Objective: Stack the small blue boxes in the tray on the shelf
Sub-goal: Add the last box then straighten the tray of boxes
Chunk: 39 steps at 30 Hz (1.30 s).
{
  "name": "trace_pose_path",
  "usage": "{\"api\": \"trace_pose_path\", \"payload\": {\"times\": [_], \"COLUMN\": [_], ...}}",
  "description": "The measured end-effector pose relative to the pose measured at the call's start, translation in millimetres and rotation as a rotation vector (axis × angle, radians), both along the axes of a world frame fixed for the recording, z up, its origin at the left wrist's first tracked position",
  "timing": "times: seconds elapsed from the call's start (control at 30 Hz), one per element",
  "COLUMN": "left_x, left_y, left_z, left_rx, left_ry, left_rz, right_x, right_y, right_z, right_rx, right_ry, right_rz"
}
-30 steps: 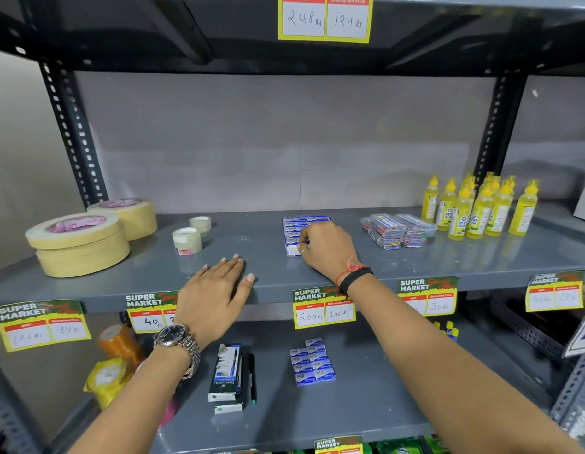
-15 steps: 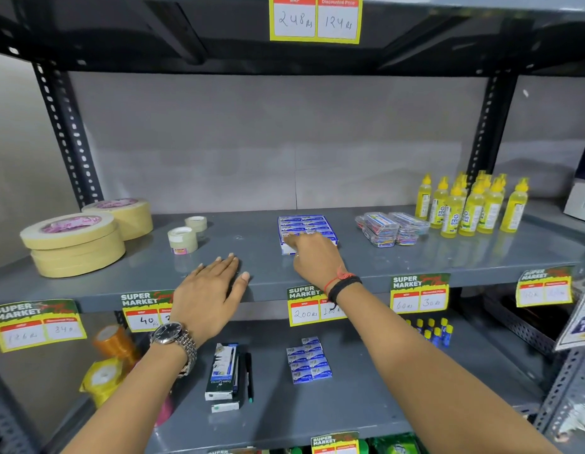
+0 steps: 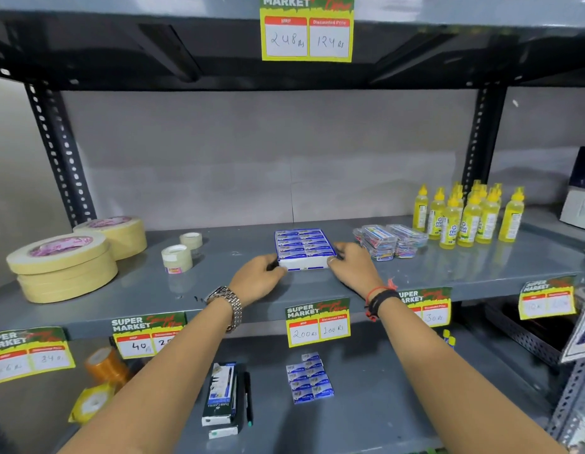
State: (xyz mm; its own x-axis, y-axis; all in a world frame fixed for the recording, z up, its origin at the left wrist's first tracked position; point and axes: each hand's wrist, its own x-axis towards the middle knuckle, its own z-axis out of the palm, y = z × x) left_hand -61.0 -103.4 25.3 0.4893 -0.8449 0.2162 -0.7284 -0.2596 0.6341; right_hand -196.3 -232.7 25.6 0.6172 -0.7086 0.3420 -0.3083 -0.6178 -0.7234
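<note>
The left hand point(image 3: 256, 278) has its fingers curled in against the near left corner of the tray point(image 3: 304, 263), fingertips touching the tray's white front wall and left edge. The right hand point(image 3: 353, 268) mirrors it at the near right corner, with the thumb point(image 3: 332, 259) pressed on the front wall and the other fingers wrapped along the right side. Both hands are closed on the tray, which sits flat on the grey shelf point(image 3: 219, 283). Between the two hands, the small blue boxes point(image 3: 302, 242) fill the tray in two neat columns, lying flat side by side.

Just right of the right hand's fingers lie clear plastic packs point(image 3: 387, 240) of coloured clips, and beyond them stand the yellow glue bottles point(image 3: 464, 217), upright in a cluster. Left of the left hand's fingers, apart from them, sit two small tape rolls point(image 3: 178, 257), and farther left the wide masking tape rolls point(image 3: 65, 263) are stacked. Below the hands, on the lower shelf, more loose blue boxes point(image 3: 309, 378) lie in a patch, with a pen pack point(image 3: 220, 393) to their left.
</note>
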Motion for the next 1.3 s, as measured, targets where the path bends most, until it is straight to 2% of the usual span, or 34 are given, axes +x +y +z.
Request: {"api": "trace_pose_path", "payload": {"times": [0.27, 0.47, 0.57, 0.7, 0.9, 1.0, 1.1, 1.3], "left_x": [5.4, 18.7, 23.4, 35.3, 42.8, 45.7, 50.7, 53.3], "left_y": [-11.4, -7.0, -9.0, -26.1, -49.6, -56.7, -61.5, -61.3], "left_z": [-8.8, 11.2, 24.3, 35.1, 53.1, 63.0, 63.8, 63.9], "left_rx": [-0.027, 0.057, 0.096, 0.273, 0.462, 0.504, 0.483, 0.494], "left_ry": [-0.123, -0.209, -0.27, -0.376, -0.384, -0.392, -0.421, -0.362], "left_rz": [0.019, -0.054, -0.093, -0.127, -0.144, -0.167, -0.22, -0.253], "right_x": [2.4, -8.5, -9.5, 9.4, 37.9, 48.9, 50.8, 51.9], "right_y": [-6.9, -26.2, -36.7, -48.2, -63.8, -69.5, -70.7, -74.1], "right_z": [-7.2, 11.9, 26.4, 44.2, 71.0, 76.6, 78.6, 75.5], "right_rx": [-0.158, 0.033, -0.069, -0.246, -0.198, -0.239, -0.263, -0.235], "right_ry": [0.11, 0.113, 0.25, 0.543, 0.795, 0.88, 0.897, 0.849], "right_rz": [0.041, 0.197, 0.266, 0.309, 0.415, 0.419, 0.413, 0.44]}}
